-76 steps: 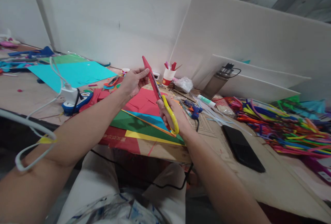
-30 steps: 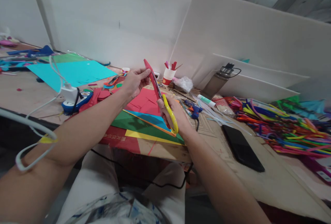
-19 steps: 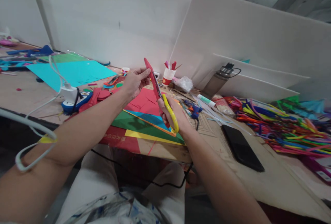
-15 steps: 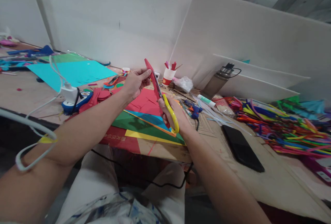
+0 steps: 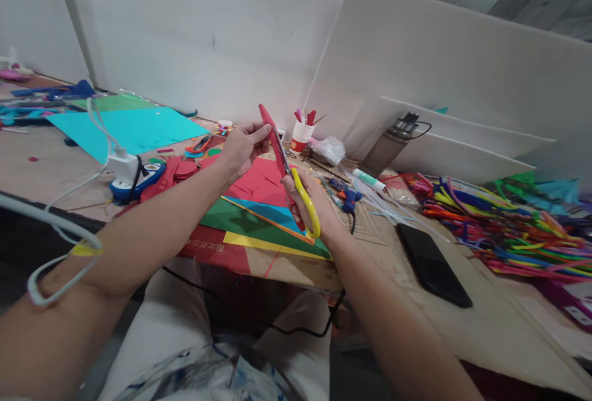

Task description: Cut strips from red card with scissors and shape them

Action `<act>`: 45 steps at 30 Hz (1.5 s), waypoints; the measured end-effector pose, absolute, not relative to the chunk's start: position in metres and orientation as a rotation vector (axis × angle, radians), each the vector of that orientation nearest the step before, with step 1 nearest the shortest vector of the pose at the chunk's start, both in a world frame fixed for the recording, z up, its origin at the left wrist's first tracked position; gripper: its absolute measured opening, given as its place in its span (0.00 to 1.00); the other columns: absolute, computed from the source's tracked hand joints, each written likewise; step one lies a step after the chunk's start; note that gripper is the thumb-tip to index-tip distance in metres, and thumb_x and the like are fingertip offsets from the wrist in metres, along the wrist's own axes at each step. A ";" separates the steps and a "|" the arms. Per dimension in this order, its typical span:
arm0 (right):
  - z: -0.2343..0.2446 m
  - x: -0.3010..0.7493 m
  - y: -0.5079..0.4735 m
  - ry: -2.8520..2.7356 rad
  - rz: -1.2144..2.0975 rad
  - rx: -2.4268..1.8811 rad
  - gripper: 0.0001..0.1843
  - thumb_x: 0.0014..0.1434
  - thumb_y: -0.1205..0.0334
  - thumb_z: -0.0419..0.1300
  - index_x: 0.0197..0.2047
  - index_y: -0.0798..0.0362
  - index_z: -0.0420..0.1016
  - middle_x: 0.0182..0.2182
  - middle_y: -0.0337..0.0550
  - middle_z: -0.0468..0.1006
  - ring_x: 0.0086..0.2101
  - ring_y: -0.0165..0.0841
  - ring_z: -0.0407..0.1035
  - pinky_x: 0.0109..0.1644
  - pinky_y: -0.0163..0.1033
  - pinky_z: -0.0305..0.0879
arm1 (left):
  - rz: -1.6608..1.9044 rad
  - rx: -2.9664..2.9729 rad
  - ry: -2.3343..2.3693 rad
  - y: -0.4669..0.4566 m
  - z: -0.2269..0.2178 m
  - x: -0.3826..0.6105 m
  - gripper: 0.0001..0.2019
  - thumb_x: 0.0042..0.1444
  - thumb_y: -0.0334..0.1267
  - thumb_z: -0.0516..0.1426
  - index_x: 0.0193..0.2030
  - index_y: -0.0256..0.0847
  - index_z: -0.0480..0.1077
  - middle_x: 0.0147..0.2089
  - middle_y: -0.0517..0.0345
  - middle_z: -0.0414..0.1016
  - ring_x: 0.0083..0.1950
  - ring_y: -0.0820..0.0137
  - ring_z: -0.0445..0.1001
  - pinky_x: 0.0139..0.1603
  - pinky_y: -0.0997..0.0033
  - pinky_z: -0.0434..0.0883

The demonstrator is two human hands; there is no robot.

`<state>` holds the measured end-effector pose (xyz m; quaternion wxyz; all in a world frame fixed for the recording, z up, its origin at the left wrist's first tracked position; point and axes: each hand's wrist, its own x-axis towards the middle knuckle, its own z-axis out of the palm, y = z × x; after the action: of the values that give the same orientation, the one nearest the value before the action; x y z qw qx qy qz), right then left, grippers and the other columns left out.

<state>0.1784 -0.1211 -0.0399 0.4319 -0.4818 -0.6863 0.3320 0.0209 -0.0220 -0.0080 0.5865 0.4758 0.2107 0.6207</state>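
My left hand (image 5: 246, 147) pinches the upper part of a narrow red piece of paper (image 5: 266, 116), held up above the table. In my right hand (image 5: 308, 197) is a pair of scissors with yellow handles (image 5: 311, 210); the fingers are closed round them. The blades lie along the red piece, pointing up toward my left fingertips. How far the blades are apart I cannot tell. Beneath both hands lie red paper sheets (image 5: 256, 182), over blue, green (image 5: 217, 219) and yellow (image 5: 272, 245) sheets.
A power strip (image 5: 148, 179) with a white plug and cables stands at left, near a cyan sheet (image 5: 134, 132). Behind are a paper cup (image 5: 303, 136) of pens and a bottle (image 5: 391, 142). A glue gun (image 5: 349, 196), a black phone (image 5: 432, 265) and many pipe cleaners (image 5: 518, 228) lie right.
Almost nothing differs. Both hands, the red piece and the scissors keep nearly the same place.
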 end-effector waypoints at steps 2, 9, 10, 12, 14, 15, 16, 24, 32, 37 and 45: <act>-0.039 0.178 -0.122 -1.713 0.826 -1.198 0.24 0.58 0.35 0.55 0.34 0.49 0.61 0.20 0.33 0.63 0.18 0.25 0.58 0.19 0.30 0.54 | 1.442 1.107 0.506 -0.022 -0.008 0.021 0.05 0.53 0.32 0.64 0.28 0.36 0.74 0.23 0.63 0.70 0.22 0.81 0.67 0.28 0.80 0.68; -0.039 0.178 -0.121 -1.710 0.793 -1.214 0.25 0.56 0.34 0.57 0.33 0.49 0.61 0.18 0.33 0.63 0.18 0.26 0.59 0.18 0.30 0.53 | 1.442 1.095 0.504 -0.022 -0.008 0.020 0.05 0.52 0.32 0.65 0.28 0.36 0.74 0.24 0.62 0.72 0.22 0.81 0.67 0.28 0.80 0.68; -0.040 0.178 -0.120 -1.709 0.794 -1.214 0.25 0.57 0.34 0.57 0.33 0.50 0.61 0.18 0.33 0.63 0.17 0.26 0.59 0.18 0.30 0.53 | 1.441 1.096 0.505 -0.021 -0.009 0.020 0.05 0.52 0.33 0.65 0.28 0.36 0.74 0.24 0.62 0.72 0.22 0.81 0.67 0.28 0.80 0.68; -0.040 0.178 -0.121 -1.708 0.794 -1.215 0.25 0.57 0.35 0.56 0.32 0.50 0.61 0.18 0.33 0.64 0.17 0.26 0.59 0.18 0.30 0.53 | 1.439 1.096 0.499 -0.020 -0.010 0.020 0.06 0.52 0.33 0.65 0.28 0.36 0.74 0.24 0.61 0.72 0.23 0.81 0.68 0.27 0.80 0.68; -0.040 0.178 -0.121 -1.706 0.795 -1.212 0.25 0.57 0.35 0.57 0.32 0.49 0.62 0.18 0.33 0.64 0.17 0.26 0.59 0.18 0.30 0.53 | 1.441 1.092 0.486 -0.020 -0.010 0.020 0.07 0.52 0.35 0.65 0.27 0.36 0.73 0.24 0.61 0.72 0.23 0.80 0.68 0.27 0.79 0.68; -0.039 0.178 -0.122 -1.706 0.800 -1.208 0.24 0.57 0.35 0.57 0.32 0.49 0.62 0.17 0.33 0.63 0.17 0.26 0.59 0.18 0.30 0.53 | 1.443 1.090 0.483 -0.019 -0.010 0.019 0.07 0.53 0.36 0.65 0.27 0.37 0.73 0.24 0.60 0.72 0.23 0.80 0.68 0.27 0.79 0.67; -0.039 0.177 -0.122 -1.705 0.807 -1.204 0.24 0.56 0.35 0.58 0.32 0.49 0.62 0.17 0.32 0.63 0.17 0.25 0.59 0.18 0.30 0.53 | 1.448 1.087 0.486 -0.019 -0.010 0.019 0.08 0.53 0.37 0.64 0.27 0.37 0.73 0.24 0.60 0.73 0.23 0.79 0.68 0.26 0.79 0.67; -0.038 0.178 -0.124 -1.725 0.826 -1.216 0.23 0.58 0.36 0.56 0.32 0.50 0.62 0.18 0.33 0.64 0.17 0.26 0.59 0.18 0.30 0.53 | 1.523 1.064 0.537 -0.014 -0.005 0.013 0.08 0.53 0.36 0.65 0.27 0.38 0.71 0.24 0.62 0.72 0.22 0.80 0.68 0.28 0.78 0.68; -0.040 0.180 -0.120 -1.762 0.773 -1.210 0.23 0.59 0.37 0.56 0.33 0.50 0.62 0.18 0.32 0.62 0.18 0.25 0.58 0.19 0.29 0.52 | 1.466 1.088 0.497 -0.019 -0.005 0.015 0.08 0.52 0.35 0.65 0.27 0.36 0.72 0.23 0.62 0.72 0.22 0.81 0.67 0.27 0.80 0.68; -0.038 0.179 -0.122 -1.748 0.778 -1.197 0.25 0.59 0.36 0.55 0.33 0.50 0.61 0.19 0.33 0.63 0.19 0.25 0.59 0.20 0.30 0.53 | 1.454 1.074 0.490 -0.019 -0.005 0.016 0.08 0.53 0.34 0.64 0.27 0.35 0.73 0.23 0.62 0.72 0.21 0.82 0.67 0.27 0.81 0.68; -0.040 0.179 -0.121 -1.754 0.762 -1.202 0.25 0.59 0.35 0.54 0.32 0.50 0.60 0.18 0.32 0.61 0.18 0.25 0.57 0.19 0.30 0.51 | 1.460 1.034 0.490 -0.020 -0.003 0.016 0.08 0.53 0.33 0.65 0.26 0.35 0.72 0.24 0.61 0.73 0.22 0.82 0.67 0.27 0.82 0.68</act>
<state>0.1790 -0.1212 -0.0402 0.4273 -0.4812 -0.7020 0.3052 0.0163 -0.0204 -0.0030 0.5999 0.4461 0.2114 0.6297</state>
